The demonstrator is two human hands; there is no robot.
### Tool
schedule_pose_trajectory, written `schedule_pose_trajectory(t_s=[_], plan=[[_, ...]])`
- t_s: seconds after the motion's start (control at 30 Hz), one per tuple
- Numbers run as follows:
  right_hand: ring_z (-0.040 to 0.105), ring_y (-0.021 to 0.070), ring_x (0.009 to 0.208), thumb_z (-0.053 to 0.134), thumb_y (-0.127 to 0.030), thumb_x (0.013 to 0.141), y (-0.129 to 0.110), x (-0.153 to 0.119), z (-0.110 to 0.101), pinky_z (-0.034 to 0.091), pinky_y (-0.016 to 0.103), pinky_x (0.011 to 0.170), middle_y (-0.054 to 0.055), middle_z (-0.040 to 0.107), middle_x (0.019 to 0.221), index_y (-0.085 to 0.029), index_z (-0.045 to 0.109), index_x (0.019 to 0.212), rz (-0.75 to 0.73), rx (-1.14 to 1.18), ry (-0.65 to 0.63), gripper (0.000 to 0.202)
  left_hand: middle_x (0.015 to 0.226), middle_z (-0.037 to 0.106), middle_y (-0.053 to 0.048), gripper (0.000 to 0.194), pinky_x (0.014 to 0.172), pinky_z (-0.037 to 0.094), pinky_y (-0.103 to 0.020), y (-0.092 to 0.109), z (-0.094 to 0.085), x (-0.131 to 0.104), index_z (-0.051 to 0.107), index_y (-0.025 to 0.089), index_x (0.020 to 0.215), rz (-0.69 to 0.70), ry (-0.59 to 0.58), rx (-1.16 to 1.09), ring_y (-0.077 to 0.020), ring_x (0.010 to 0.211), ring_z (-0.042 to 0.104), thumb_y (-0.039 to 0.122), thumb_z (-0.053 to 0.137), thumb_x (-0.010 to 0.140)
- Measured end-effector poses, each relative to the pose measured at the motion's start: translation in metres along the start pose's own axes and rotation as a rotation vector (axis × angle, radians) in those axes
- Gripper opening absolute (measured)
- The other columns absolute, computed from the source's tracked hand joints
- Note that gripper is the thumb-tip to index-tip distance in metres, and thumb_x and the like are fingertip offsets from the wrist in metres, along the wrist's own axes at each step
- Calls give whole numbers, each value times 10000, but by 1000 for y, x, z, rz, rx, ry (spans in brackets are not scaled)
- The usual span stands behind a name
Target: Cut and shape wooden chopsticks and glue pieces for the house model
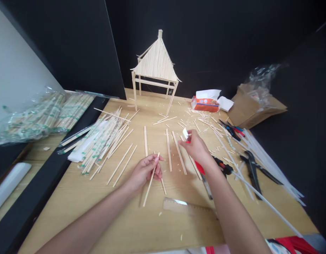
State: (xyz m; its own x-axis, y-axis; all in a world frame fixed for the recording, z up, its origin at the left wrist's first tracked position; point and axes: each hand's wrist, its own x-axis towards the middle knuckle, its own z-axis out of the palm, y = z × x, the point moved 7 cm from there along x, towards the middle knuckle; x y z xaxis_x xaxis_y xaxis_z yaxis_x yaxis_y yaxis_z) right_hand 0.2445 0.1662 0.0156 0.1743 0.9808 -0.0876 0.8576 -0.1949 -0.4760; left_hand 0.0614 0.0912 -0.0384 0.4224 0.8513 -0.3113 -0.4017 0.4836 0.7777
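A wooden chopstick (151,180) is pinched between the thumb and fingers of my left hand (149,168), slanting toward me over the table. Another stick (163,186) lies partly hidden beneath that hand. To the right, my right hand (196,146) has its fingers closed around a small white-and-red object (185,133), mostly covered by the fingers; its kind is unclear. Paired sticks (169,150) lie between the hands, and another pair (179,152) is beside them. Under my right forearm, a red-handled tool (200,167) shows in part.
A stick-built model house (157,63) stands at the back. Wrapped chopsticks (99,144) pile up on the left. A clear ruler (186,205) lies in front. Rightward are a black glue gun (223,166), pliers (231,130), white glue sticks (274,165), a tissue pack (205,105) and a paper bag (247,109).
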Motion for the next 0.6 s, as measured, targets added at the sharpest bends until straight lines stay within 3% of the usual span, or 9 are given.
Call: schedule_pose_trajectory(t_s=[0.13, 0.33, 0.47, 0.6], plan=[[579, 294, 1020, 564, -209, 852, 8, 45, -5, 438, 396, 844, 220, 580, 1103, -61, 466, 1186, 154, -213, 56, 379, 687, 637, -18, 276, 567, 495, -224, 9, -12, 1, 575, 169, 921, 43, 73, 26, -134, 637, 616, 397, 647, 782], [584, 215, 988, 550, -310, 899, 24, 78, 5, 502, 420, 820, 88, 555, 1185, -156, 532, 1184, 265, -340, 13, 325, 774, 654, -33, 249, 597, 502, -206, 24, -33, 4, 590, 162, 896, 125, 194, 33, -125, 706, 624, 373, 652, 780], [592, 211, 970, 554, -305, 897, 20, 87, 18, 508, 406, 807, 93, 565, 1165, -146, 538, 1173, 262, -318, -91, 318, 790, 635, -31, 232, 610, 501, -208, 28, -38, 5, 603, 156, 873, 151, 224, 31, -120, 710, 611, 368, 641, 787], [590, 212, 974, 549, -306, 899, 13, 96, 19, 507, 410, 809, 89, 562, 1171, -154, 534, 1179, 251, -306, -88, 319, 771, 630, -27, 253, 591, 495, -213, 28, -37, 5, 615, 158, 855, 139, 229, 54, -130, 694, 604, 382, 673, 752]])
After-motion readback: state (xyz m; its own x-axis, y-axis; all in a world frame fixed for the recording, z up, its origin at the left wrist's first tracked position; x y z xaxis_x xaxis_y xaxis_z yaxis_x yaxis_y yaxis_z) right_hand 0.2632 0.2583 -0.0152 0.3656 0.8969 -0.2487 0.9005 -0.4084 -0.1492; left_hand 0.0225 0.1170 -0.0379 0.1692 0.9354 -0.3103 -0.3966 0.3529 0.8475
